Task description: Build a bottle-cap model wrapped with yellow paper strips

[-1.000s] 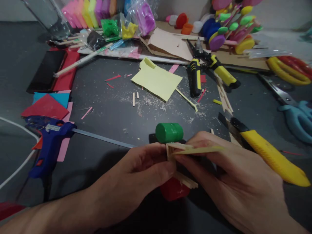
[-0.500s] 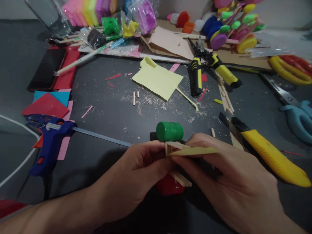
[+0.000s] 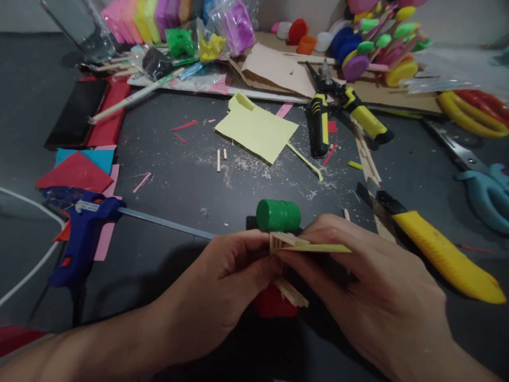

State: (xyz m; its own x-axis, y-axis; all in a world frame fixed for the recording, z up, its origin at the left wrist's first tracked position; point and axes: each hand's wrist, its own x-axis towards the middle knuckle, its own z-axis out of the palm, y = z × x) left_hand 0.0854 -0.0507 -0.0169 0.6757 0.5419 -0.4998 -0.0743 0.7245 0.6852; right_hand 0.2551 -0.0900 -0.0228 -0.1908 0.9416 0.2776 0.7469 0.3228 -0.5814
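Between my hands is a small model of glued wooden sticks. A green cylinder sits at its far side, and a red piece shows beneath it. My left hand is closed on the model's left side, thumb and fingers pinching the sticks. My right hand pinches a strip of pale yellow paper and holds it against the top of the sticks. The paper lies edge-on to the camera. My fingers hide much of the model.
A blue glue gun with a long glue stick lies left. Right are a yellow utility knife, scissors and yellow-black pliers. Yellow paper, scraps and shavings lie ahead; a phone rests back left.
The yellow paper strip has tilted flatter and lies closer along the sticks. My right hand has shifted slightly left; the model has barely moved.
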